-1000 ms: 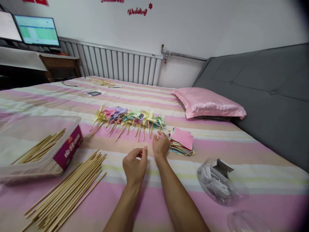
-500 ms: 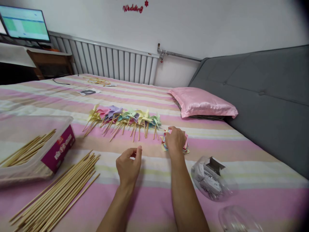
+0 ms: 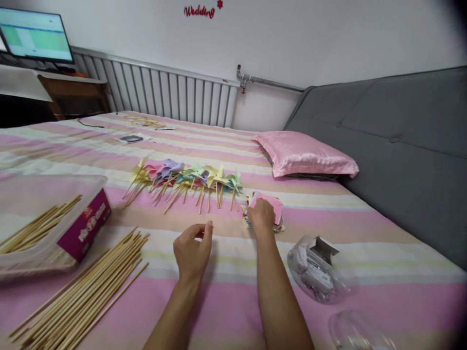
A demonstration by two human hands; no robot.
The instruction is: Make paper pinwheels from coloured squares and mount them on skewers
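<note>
paper stack [image 3: 274, 210]: near edge hidden under right hand [image 3: 261, 215] | clear lid [image 3: 359, 331]: cut off below

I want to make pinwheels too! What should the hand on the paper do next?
Probably pinch the top pink sheet and lift it off. The right hand already rests on the paper stack, and the left hand hovers, seemingly empty.

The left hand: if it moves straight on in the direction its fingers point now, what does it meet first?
Probably the row of paper pinwheels. The left hand points up the bed with only bare striped sheet in between. Depth is unclear in this single view.
</note>
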